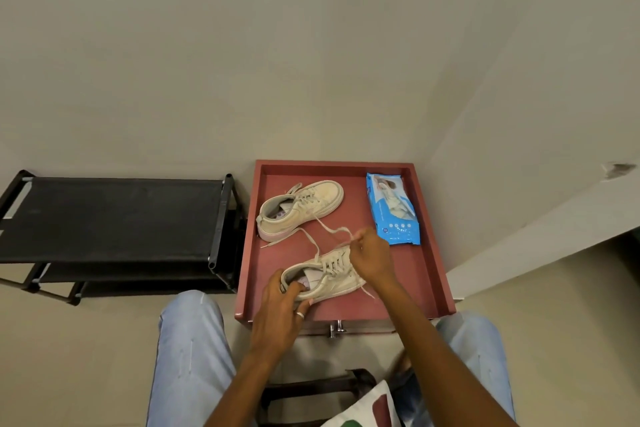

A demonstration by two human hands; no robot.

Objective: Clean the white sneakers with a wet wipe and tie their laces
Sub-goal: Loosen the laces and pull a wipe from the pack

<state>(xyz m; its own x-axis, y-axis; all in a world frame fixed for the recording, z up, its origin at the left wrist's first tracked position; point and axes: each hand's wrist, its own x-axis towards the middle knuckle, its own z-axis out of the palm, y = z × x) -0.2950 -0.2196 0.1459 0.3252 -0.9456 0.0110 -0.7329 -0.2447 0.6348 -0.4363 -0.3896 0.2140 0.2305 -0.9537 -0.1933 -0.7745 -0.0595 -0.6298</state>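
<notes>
The near sneaker (pixel 329 274) lies on the red tray (pixel 412 281), close to its front rim, toe toward the right. Its heel collar is gripped by the left hand (pixel 280 308), fingers curled round the opening. A lace (pixel 341 229) is pinched between the fingertips of the right hand (pixel 370 256), just above the eyelets. The far sneaker (pixel 301 208) sits behind, apart from the near 1, with loose strands trailing into the gap between the 2. No wipe is seen in either hand, so the lacing step is judged to be in hand.

Several slips are possible. If the lace is pulled too hard, an end could be drawn out of its eyelet, or the sneaker tipped against the left-hand grip. The trailing strands between the shoes could be caught up in the knot; which shoe each belongs to cannot be told for certain. The wipes pack (pixel 393 210) lies just beside the right hand and could be knocked by a wide sweep.

The tray is bounded by a raised rim on all 4 sides, so sliding is checked. Walls stand close behind and on the right, and a black rack (pixel 114 215) stands just beside the left rim. Open room is left mainly upward and on the bare tray to the right of the near sneaker.
</notes>
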